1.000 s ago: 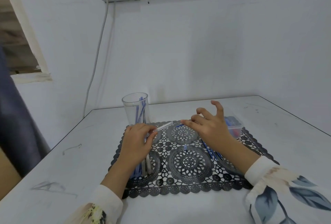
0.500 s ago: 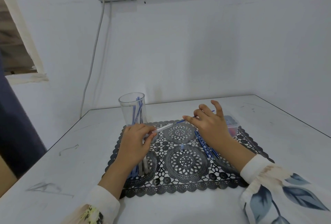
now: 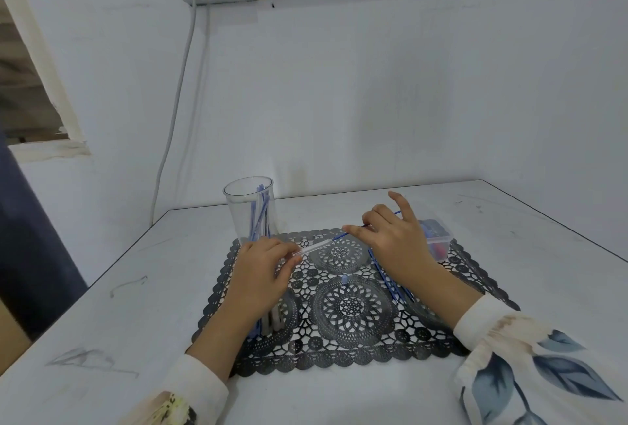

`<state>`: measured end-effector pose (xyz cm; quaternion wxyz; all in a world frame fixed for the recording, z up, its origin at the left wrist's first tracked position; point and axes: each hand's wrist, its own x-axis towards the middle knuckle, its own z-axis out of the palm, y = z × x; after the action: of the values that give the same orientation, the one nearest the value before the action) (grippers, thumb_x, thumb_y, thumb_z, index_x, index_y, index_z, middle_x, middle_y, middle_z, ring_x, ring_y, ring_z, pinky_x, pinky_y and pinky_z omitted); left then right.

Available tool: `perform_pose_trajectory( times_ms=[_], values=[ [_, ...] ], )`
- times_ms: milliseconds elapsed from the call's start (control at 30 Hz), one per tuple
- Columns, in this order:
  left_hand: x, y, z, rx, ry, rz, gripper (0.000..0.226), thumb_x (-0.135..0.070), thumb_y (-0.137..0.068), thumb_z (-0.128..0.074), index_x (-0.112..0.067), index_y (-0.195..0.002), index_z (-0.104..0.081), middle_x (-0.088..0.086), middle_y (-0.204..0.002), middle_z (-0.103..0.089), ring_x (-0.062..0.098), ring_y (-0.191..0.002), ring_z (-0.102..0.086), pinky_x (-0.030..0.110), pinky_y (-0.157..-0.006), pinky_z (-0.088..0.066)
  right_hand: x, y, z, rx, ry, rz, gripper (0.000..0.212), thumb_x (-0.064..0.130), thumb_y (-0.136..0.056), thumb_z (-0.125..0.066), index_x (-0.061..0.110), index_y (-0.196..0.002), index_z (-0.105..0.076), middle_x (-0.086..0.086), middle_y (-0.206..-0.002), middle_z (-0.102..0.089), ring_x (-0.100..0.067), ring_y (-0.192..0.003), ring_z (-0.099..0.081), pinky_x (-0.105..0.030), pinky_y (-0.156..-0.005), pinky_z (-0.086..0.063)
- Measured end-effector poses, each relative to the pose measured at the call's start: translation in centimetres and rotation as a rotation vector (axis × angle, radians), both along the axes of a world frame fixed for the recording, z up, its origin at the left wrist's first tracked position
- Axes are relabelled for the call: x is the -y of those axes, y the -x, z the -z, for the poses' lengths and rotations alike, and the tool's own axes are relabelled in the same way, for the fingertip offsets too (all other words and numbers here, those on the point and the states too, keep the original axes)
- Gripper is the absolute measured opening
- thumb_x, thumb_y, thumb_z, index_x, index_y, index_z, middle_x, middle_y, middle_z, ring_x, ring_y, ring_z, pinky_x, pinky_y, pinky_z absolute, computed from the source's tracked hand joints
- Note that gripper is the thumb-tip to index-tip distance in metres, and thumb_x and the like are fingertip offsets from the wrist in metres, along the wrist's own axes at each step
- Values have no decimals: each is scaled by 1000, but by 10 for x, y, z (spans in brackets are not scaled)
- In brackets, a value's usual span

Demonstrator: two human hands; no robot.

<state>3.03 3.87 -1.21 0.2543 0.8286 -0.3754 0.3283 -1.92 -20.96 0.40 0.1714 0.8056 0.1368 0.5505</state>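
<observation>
Pen refill, thin blue plastic (image 3: 339, 236) — pinched by right hand (image 3: 396, 241), tip meeting clear plastic pen barrel (image 3: 314, 248) pinched by left hand (image 3: 261, 271). Both shared one slanted axis above black lace mat (image 3: 353, 307) on bench (image 3: 163, 288) — barrel lower-left, refill rising rightward.

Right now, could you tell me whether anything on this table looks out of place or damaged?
A small pale-blue plastic piece lies alone in the middle of the dark lace-patterned placemat. The white tabletop has dark scribbled marks left of the placemat. Nothing looks spilled.
</observation>
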Motion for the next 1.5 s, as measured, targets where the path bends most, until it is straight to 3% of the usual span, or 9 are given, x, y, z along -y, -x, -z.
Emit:
perform_pose_trajectory(
  times_ms=[167, 300, 400, 567, 900, 1000, 1133, 1367, 1500],
  values=[
    [3, 4, -2, 44, -18, 0, 34, -43, -87, -45, -22, -92, -71, -14, -80, -65, 7, -78, -57, 32, -77, -40, -8, 0, 1, 3, -15, -80, 43, 1, -91, -37, 24, -88, -73, -1, -70, -62, -20, -64, -58, -45, -94, -38],
    [6, 8, -3, 79, -39, 10, 33, -41, -87, -44, -23, -91, -71, -15, -76, -63, 7, -77, -55, 29, -75, -35, -14, 1, 5, -61, -35, -157, 36, 1, -85, -45, 22, -92, -73, -2, -74, -62, -21, -66, -59, -33, -65, -44],
    [7, 10, -4, 96, -41, 16, 31, -39, -87, -45, -22, -90, -71, -15, -76, -63, 5, -78, -52, 28, -74, -34, -17, 4, 6, -103, -62, -178, 33, 0, -78, -51, 18, -92, -74, -2, -74, -63, -21, -67, -59, -29, -56, -42],
    [8, 12, -6, 102, -51, 15, 32, -39, -87, -45, -22, -91, -71, -14, -77, -63, 6, -78, -55, 28, -76, -35, -22, 6, 5, -114, -123, -247, 33, -5, -67, -76, 14, -95, -74, -3, -76, -64, -20, -67, -60, -29, -56, -44],
    [8, 13, -6, 95, -48, 15, 29, -39, -87, -47, -23, -92, -71, -14, -78, -63, 5, -79, -53, 26, -75, -31, -31, 15, 4, -204, -89, -385, 37, -5, -84, -50, 9, -115, -65, -10, -89, -62, -20, -79, -58, -26, -57, -48],
    [7, 12, -5, 85, -43, 18, 28, -40, -87, -48, -23, -92, -71, -15, -79, -63, 5, -79, -53, 26, -76, -32, -30, 15, 6, -248, -75, -409, 49, -9, -80, -59, 10, -125, -57, -10, -95, -59, -19, -86, -55, -26, -57, -50],
    [7, 12, -6, 51, -26, 12, 30, -42, -86, -47, -24, -93, -71, -15, -81, -64, 6, -80, -56, 28, -78, -35, -29, 16, -1, -224, -264, -485, 36, 6, -86, -62, 9, -121, -56, -10, -95, -59, -17, -85, -55, -23, -69, -49],
    [3, 7, -6, 31, 1, -15, 31, -43, -86, -47, -26, -94, -71, -16, -81, -64, 2, -81, -53, 28, -79, -36, -15, 12, -3, -156, -870, -284, 33, -10, -76, -52, 11, -93, -70, -3, -92, -58, -19, -92, -52, -38, -78, -48],
    [2, 7, -6, 34, 7, -19, 31, -43, -86, -46, -25, -94, -71, -16, -81, -65, 4, -80, -55, 30, -78, -39, -17, 10, 1, -165, -849, -101, 31, -9, -72, -61, 14, -88, -74, -2, -87, -62, -26, -91, -54, -42, -74, -44]
  ],
)
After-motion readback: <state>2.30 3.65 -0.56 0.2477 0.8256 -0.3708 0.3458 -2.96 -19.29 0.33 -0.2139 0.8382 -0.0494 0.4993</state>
